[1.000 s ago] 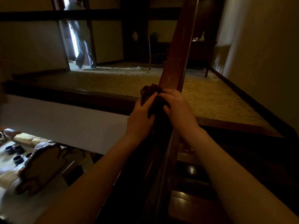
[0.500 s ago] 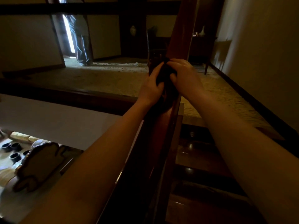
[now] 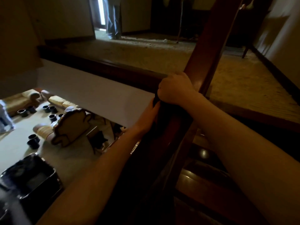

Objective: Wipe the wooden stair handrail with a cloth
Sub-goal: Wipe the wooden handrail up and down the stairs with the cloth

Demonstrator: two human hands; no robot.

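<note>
The dark red wooden handrail (image 3: pixel 209 52) runs diagonally from the bottom middle up to the top right. A dark cloth (image 3: pixel 162 111) is wrapped over the rail and is mostly hidden in shadow under my hands. My right hand (image 3: pixel 176 89) curls over the top of the rail and grips the cloth. My left hand (image 3: pixel 149 116) sits just below it on the rail's left side, fingers pressed into the cloth; how its fingers lie is hard to see.
A carpeted upper landing (image 3: pixel 162 57) lies beyond the rail, with a person's legs (image 3: pixel 113 21) in a lit doorway. Polished stair treads (image 3: pixel 203 176) are at the lower right. Below on the left are sofas, dark cups (image 3: pixel 33 141) and a black bin (image 3: pixel 29 176).
Both hands with the cloth slid up the rail and then came back down it. The view has tilted down and left, showing more of the floor below.
</note>
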